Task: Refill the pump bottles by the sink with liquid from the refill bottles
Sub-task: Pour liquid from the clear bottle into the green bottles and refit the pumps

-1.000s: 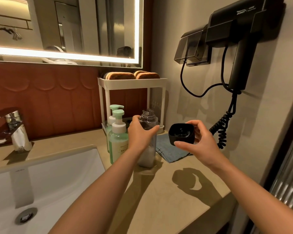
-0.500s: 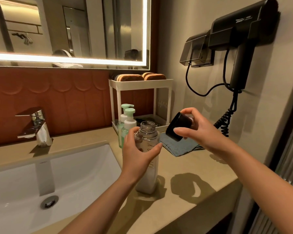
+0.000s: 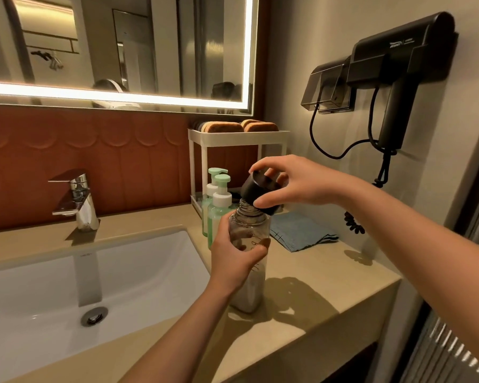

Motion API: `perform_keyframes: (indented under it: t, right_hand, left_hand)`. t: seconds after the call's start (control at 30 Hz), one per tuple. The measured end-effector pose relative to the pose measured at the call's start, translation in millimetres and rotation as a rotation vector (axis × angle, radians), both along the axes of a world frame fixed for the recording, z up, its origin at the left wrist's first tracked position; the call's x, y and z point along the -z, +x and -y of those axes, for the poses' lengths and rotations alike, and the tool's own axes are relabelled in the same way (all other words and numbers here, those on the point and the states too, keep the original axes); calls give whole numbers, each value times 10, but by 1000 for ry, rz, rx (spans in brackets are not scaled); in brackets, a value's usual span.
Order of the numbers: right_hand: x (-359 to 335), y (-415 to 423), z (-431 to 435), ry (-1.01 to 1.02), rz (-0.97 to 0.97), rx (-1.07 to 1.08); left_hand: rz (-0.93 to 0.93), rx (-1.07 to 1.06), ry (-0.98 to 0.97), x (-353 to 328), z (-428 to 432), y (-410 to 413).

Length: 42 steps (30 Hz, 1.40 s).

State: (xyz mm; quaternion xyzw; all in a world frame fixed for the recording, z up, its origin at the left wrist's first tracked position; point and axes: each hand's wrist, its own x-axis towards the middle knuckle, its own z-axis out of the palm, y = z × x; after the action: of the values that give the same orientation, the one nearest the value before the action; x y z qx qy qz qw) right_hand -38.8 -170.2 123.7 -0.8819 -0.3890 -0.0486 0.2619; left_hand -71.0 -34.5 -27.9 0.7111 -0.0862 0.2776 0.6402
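1. The fingers (image 3: 264, 163) of the right hand (image 3: 296, 183) are curled from above over a black cap (image 3: 256, 189), and the thumb presses its lower side, so the cap is pinched between them at centre frame.
2. The right forearm comes in from the right edge, running up and left, with the wrist slightly bent down.
3. The cap is tilted, its open side facing down-left. Its lower rim overlaps the right side of the threaded neck of a clear refill bottle (image 3: 249, 283); whether it is seated on the threads cannot be told.
4. The left hand (image 3: 234, 261) is wrapped round the bottle's upper body, thumb across the near face and fingertips showing through the plastic on the far side. Its forearm rises from the bottom edge.
5. The bottle stands upright with its base on the beige countertop (image 3: 329, 286), pale liquid in its lower part.
6. Two green pump bottles (image 3: 219, 205) stand just behind the left hand, right of the white sink (image 3: 94, 286).
7. A folded blue cloth (image 3: 302, 230) lies on the counter right of the bottle.
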Motion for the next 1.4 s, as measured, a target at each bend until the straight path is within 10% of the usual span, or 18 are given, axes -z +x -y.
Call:
perform_keyframes:
  t: [0.73, 0.97, 1.4]
  right_hand:
    - [-126, 41, -351, -420, 64, 42]
    - [159, -43, -521, -513, 684, 313]
    - [51, 4, -235, -168, -337, -103]
  left_hand:
    - [-15, 13, 5, 33, -20, 67]
    - [-12, 19, -8, 14, -12, 72]
    - [-22, 63, -10, 30, -42, 80]
